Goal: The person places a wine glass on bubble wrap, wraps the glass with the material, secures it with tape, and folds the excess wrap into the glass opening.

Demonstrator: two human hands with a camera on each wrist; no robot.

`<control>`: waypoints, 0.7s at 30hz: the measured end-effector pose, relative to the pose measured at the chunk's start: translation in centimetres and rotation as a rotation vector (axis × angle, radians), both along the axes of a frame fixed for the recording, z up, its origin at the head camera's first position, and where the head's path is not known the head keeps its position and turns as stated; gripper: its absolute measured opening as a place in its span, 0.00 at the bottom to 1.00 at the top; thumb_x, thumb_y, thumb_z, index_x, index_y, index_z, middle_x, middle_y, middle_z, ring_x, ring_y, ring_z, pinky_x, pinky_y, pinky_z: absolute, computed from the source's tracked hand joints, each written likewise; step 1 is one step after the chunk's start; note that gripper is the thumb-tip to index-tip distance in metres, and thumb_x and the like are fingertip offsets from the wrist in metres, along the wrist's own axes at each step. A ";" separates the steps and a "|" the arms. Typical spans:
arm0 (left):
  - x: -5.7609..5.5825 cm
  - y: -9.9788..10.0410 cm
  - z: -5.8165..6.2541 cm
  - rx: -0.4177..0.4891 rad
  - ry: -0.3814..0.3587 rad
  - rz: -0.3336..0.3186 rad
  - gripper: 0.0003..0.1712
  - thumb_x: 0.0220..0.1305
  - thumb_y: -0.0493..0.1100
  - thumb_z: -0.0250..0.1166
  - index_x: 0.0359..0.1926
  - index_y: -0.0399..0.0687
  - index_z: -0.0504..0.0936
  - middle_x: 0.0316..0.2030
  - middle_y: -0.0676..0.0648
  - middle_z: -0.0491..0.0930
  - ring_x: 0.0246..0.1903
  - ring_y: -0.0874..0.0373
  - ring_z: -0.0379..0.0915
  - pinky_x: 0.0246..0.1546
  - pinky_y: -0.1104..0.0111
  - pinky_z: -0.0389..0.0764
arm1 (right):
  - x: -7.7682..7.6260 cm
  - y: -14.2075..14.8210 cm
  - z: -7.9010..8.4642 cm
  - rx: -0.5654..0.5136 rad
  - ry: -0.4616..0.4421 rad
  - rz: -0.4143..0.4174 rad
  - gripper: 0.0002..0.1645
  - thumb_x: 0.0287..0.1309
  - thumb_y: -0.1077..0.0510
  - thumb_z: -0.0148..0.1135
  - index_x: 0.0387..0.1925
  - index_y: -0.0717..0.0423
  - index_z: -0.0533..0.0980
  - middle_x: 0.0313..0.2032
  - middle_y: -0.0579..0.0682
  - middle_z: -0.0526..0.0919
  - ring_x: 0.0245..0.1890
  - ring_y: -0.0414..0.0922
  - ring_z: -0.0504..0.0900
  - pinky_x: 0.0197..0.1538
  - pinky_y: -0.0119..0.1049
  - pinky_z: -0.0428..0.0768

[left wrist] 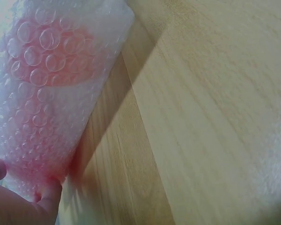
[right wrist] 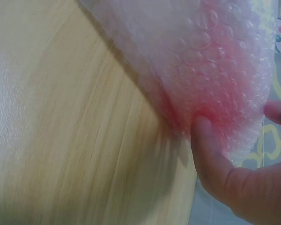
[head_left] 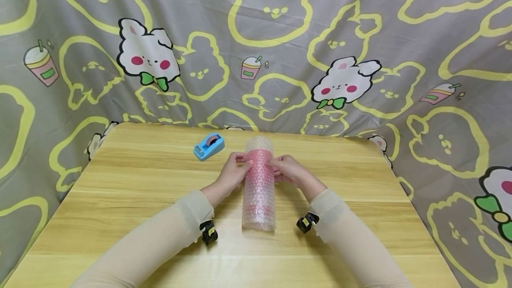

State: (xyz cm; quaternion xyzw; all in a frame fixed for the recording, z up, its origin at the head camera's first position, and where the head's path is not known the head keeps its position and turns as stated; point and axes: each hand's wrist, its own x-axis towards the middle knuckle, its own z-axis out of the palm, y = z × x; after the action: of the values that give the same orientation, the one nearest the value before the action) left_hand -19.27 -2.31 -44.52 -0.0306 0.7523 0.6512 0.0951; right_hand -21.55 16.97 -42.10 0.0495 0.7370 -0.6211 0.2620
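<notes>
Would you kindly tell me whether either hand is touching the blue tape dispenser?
No, the left hand and right hand both touch the bubble-wrapped bundle, while the tape dispenser sits apart.

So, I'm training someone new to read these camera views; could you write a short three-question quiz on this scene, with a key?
1. Multiple choice: where do the left hand and the right hand touch the bubble-wrapped bundle?
a) Both on its near end
b) On opposite sides
c) Both on its left side

2. True or false: the blue tape dispenser sits nearer the left hand than the right hand.

3. Fill in the blank: of the three views, only the ____ view shows the blue tape dispenser.

Key: 1. b; 2. True; 3. head
</notes>
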 end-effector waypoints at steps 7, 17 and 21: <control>-0.1 0.2 -0.1 -0.003 -0.040 -0.006 0.30 0.74 0.43 0.59 0.67 0.28 0.64 0.61 0.31 0.71 0.59 0.40 0.72 0.58 0.55 0.77 | 0.0 0.1 -0.1 -0.004 0.008 0.000 0.16 0.66 0.58 0.55 0.45 0.71 0.73 0.28 0.50 0.81 0.29 0.40 0.82 0.41 0.37 0.85; -0.2 0.2 -0.2 0.035 -0.051 -0.044 0.28 0.75 0.45 0.58 0.67 0.31 0.63 0.59 0.30 0.72 0.57 0.40 0.74 0.55 0.55 0.80 | 0.0 0.1 -0.6 -0.041 -0.010 -0.021 0.20 0.61 0.59 0.55 0.48 0.72 0.72 0.27 0.51 0.80 0.28 0.41 0.82 0.38 0.36 0.84; -0.2 0.1 -0.1 0.061 -0.062 -0.055 0.29 0.75 0.46 0.58 0.67 0.32 0.62 0.59 0.30 0.72 0.56 0.41 0.75 0.54 0.55 0.80 | 0.2 0.0 -0.4 -0.049 -0.009 -0.018 0.13 0.61 0.60 0.54 0.42 0.67 0.73 0.26 0.50 0.80 0.27 0.40 0.81 0.36 0.34 0.84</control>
State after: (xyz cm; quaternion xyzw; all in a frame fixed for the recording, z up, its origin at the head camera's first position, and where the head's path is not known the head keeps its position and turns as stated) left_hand -19.42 -2.20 -44.66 -0.0271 0.7292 0.6698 0.1374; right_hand -21.40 17.00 -42.45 0.0523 0.7201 -0.6409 0.2607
